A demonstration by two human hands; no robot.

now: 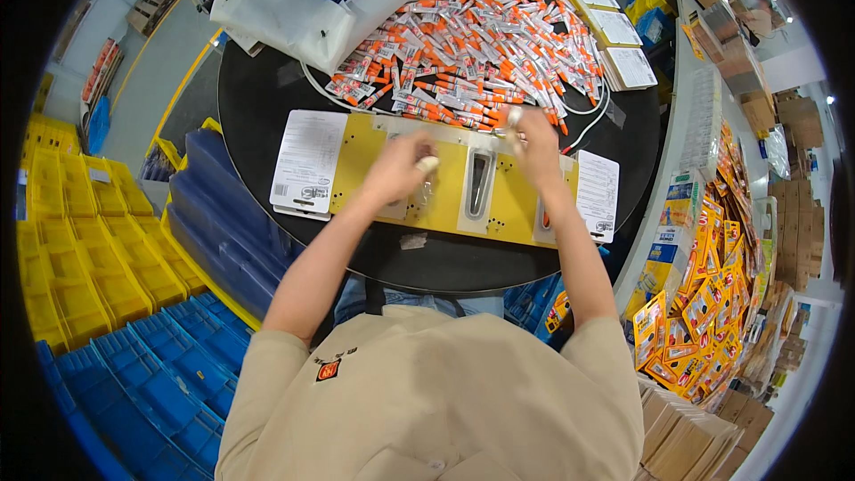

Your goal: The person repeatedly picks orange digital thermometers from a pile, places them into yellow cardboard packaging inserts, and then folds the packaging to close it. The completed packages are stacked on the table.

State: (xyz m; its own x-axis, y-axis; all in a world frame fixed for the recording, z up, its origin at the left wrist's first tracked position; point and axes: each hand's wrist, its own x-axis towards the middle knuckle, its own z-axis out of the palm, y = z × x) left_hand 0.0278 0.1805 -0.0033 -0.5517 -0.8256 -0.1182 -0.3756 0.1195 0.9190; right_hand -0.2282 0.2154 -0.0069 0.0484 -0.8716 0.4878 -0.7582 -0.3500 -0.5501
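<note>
A yellow jig board (445, 174) with clear moulded pockets lies on a round black table (267, 98). My left hand (401, 165) hovers over the left pocket, its fingers curled with taped tips; what it holds is hidden. At the board's far edge, my right hand (534, 138) pinches a small tube beside a big heap of small orange-capped tubes (481, 31). An empty clear pocket (479, 183) lies between my hands.
White printed cards (309, 160) lie left of the board, more cards (598, 194) at its right and in a row (606, 18) at the back right. A white bag (303, 13) sits at the rear. Yellow and blue bins (116, 276) fill the left; yellow packages (704, 294) pile up at right.
</note>
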